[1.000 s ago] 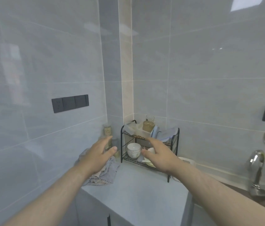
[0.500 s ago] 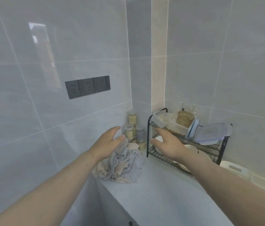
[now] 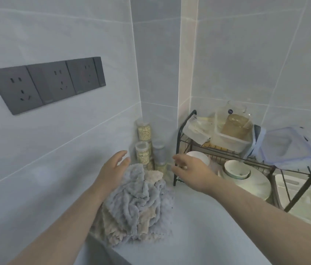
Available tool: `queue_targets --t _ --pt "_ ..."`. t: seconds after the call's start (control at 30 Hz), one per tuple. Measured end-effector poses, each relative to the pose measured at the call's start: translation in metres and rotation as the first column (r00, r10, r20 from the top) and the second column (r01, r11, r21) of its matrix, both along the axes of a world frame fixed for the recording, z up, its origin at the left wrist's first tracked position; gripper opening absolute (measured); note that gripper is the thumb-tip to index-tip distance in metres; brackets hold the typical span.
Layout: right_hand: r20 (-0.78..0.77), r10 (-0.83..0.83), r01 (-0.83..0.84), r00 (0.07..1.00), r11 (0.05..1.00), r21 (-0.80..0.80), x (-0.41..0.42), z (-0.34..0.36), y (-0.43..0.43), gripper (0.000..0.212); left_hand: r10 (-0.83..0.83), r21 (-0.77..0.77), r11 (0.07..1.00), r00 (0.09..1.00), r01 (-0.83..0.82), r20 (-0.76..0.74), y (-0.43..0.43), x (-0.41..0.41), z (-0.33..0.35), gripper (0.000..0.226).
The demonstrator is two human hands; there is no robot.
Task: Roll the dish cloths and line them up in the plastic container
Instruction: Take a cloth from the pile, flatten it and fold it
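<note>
I see a dark socket strip on the grey tiled wall, stacked clear jars of grain in the corner, and beside them a black wire rack holding white bowls.

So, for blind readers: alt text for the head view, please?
Two bare hands reach for a crumpled pile of grey and beige dish cloths on a pale counter in a tiled corner: the left hand at the pile's edge, the right hand open beside a black wire dish rack.
</note>
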State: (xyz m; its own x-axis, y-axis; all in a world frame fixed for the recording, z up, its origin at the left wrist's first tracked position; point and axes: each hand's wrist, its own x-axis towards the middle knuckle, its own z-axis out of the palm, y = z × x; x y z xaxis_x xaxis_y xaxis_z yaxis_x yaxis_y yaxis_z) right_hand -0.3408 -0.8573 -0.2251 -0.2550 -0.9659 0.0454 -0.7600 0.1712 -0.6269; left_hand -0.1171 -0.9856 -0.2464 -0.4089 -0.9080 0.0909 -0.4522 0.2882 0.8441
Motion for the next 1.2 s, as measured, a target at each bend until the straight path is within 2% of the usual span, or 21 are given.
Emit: queue_targets --t 0.1,0.17,0.33,0.4,0.47,0.63,0.73,0.83,0.97,1.03,1.1,1.17,1.2 --pt "0.051 -0.059 0.055 0.997 0.995 0.078 0.015 -0.025 -0.040 0.051 -0.063 0.100 0.993 0.997 0.059 0.033 -0.041 0.002 -0.033 0.046" --pt "0.109 -0.103 0.088 0.989 0.988 0.129 0.024 -0.041 -0.060 0.050 -0.125 0.140 0.984 0.986 0.109 0.110 -0.062 -0.003 -0.059 0.048" --pt "0.164 -0.135 0.095 0.977 0.968 0.233 0.042 -0.085 -0.091 0.048 -0.318 0.315 0.919 0.917 0.236 0.242 -0.086 -0.013 -0.122 0.038" --pt "0.145 -0.124 0.079 0.982 0.956 0.282 0.046 -0.103 -0.101 0.046 -0.353 0.284 0.918 0.895 0.276 0.271 -0.091 -0.018 -0.139 0.052" --pt "0.127 -0.120 0.074 0.985 0.945 0.318 0.053 -0.120 -0.111 0.036 -0.349 0.205 0.934 0.877 0.294 0.331 -0.095 -0.023 -0.145 0.056" --pt "0.061 -0.137 0.116 0.989 0.955 0.273 0.064 -0.155 -0.134 0.028 -0.273 0.163 0.958 0.922 0.235 0.276 -0.102 -0.022 -0.159 0.022" --pt "0.112 -0.159 0.131 0.981 0.966 0.222 0.062 -0.164 -0.137 0.006 -0.206 0.147 0.973 0.959 0.179 0.197 -0.098 -0.015 -0.158 0.010" --pt "0.188 -0.229 0.195 0.955 0.964 0.182 0.060 -0.164 -0.130 0.012 -0.136 0.063 0.990 0.976 0.127 0.172 -0.096 -0.006 -0.153 0.013" --pt "0.322 -0.317 0.275 0.892 0.946 0.169 0.053 -0.156 -0.115 0.009 -0.245 -0.154 0.943 0.929 0.295 0.279 -0.094 0.001 -0.149 0.037" --pt "0.281 -0.278 0.241 0.919 0.958 0.157 0.047 -0.153 -0.108 0.022 -0.310 -0.153 0.907 0.866 0.393 0.392 -0.093 -0.002 -0.146 0.039" --pt "0.190 -0.231 0.211 0.954 0.970 0.118 0.039 -0.151 -0.102 0.028 -0.372 -0.047 0.896 0.804 0.442 0.464 -0.091 -0.012 -0.139 0.042" --pt "0.180 -0.212 0.202 0.961 0.977 0.074 0.031 -0.150 -0.096 0.028 -0.343 -0.029 0.917 0.822 0.398 0.455 -0.093 -0.024 -0.133 0.039" --pt "0.187 -0.208 0.200 0.960 0.978 0.060 0.026 -0.151 -0.094 0.027 -0.293 -0.073 0.930 0.846 0.360 0.446 -0.096 -0.029 -0.131 0.029"
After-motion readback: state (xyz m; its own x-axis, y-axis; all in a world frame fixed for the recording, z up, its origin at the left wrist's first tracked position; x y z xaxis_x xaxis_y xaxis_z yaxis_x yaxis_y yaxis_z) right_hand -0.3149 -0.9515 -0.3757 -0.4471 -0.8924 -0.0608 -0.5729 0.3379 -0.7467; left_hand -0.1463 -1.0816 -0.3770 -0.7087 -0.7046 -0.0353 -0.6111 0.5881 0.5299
